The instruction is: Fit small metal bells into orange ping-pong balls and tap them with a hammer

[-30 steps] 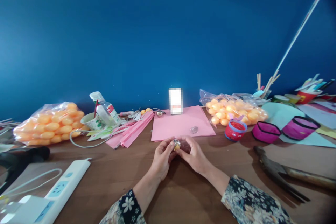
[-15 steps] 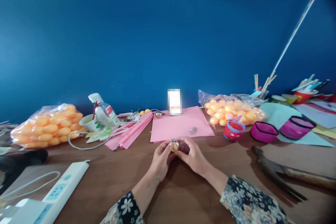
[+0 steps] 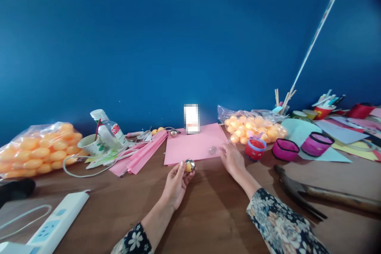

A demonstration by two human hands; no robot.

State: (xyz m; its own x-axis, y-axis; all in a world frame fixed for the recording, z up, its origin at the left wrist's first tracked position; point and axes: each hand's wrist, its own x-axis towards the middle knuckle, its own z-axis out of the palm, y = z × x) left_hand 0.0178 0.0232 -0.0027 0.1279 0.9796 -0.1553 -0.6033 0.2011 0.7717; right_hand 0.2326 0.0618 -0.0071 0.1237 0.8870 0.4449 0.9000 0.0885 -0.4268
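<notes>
My left hand (image 3: 175,182) pinches a small ball (image 3: 189,165), orange with a shiny silver covering, just above the wooden table (image 3: 208,214) at the near edge of a pink paper sheet (image 3: 193,147). My right hand (image 3: 232,158) has left the ball and reaches out over the sheet's right corner, fingers stretched toward a small shiny silver piece (image 3: 212,150) lying on the pink paper. It holds nothing that I can see.
Bags of orange balls lie at the left (image 3: 35,151) and at the back right (image 3: 254,127). A red cup (image 3: 255,149), two magenta rings (image 3: 300,147), a pink paper stack (image 3: 139,154), a bottle (image 3: 108,131), a power strip (image 3: 56,222) and a dark tool (image 3: 300,192) are around.
My right hand let go of the ball and moved right and forward to the silver piece on the pink sheet. The left hand keeps the ball. The view shifted slightly.
</notes>
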